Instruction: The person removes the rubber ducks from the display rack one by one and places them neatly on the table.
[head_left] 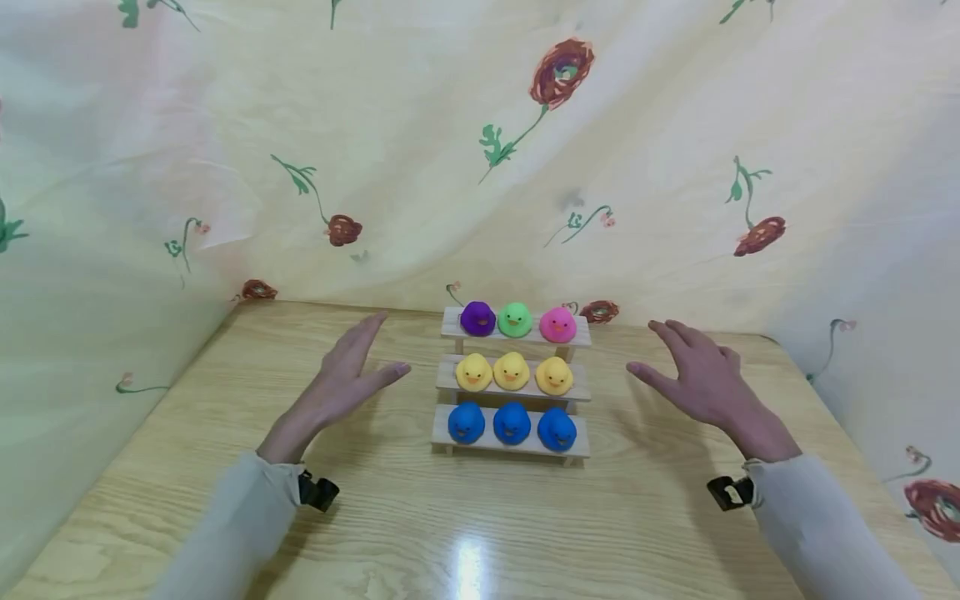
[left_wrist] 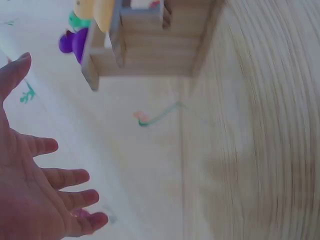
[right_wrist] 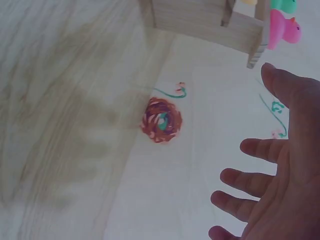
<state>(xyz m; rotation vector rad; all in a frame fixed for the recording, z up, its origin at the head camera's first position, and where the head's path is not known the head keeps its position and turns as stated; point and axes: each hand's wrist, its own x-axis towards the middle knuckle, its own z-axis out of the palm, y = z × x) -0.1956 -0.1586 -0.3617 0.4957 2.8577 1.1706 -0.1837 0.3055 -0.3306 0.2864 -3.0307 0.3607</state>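
A small three-step wooden rack (head_left: 512, 452) stands mid-table with rubber ducks in rows. Its top step bears a purple duck (head_left: 477, 318), a green duck (head_left: 515, 319) and a pink duck (head_left: 558, 324). Three yellow ducks (head_left: 512, 371) sit on the middle step, and three blue ducks (head_left: 512, 423) on the lowest. To the left of the rack my left hand (head_left: 341, 383) hovers with fingers spread, touching nothing. My right hand (head_left: 701, 379) is held likewise on the other side, apart from the rack. Both palms show bare in the wrist views.
The wood-grain table (head_left: 375, 533) reaches back to a flowered cloth (head_left: 420, 167) that hangs behind and along both sides. A black wrist camera (head_left: 318, 492) is strapped at the left sleeve, another black camera (head_left: 729, 493) at the right.
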